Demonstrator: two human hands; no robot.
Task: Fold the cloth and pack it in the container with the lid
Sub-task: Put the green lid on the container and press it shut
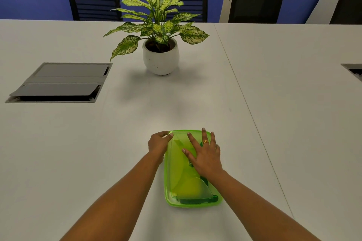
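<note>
A translucent green container [170,200] lies on the white table close to me, with its green lid [180,174] on top. Through the lid a folded cloth [195,200] shows as a dark shape, clearest along the near end. My left hand [158,143] grips the container's far left corner, thumb on the lid's edge. My right hand [204,154] lies flat on the lid with fingers spread, a gold ring on one finger.
A potted plant [160,58] in a white pot stands further back at the middle. A grey cable hatch [58,82] is set into the table at the left, another [352,71] at the right edge. Black chairs [94,2] line the far side.
</note>
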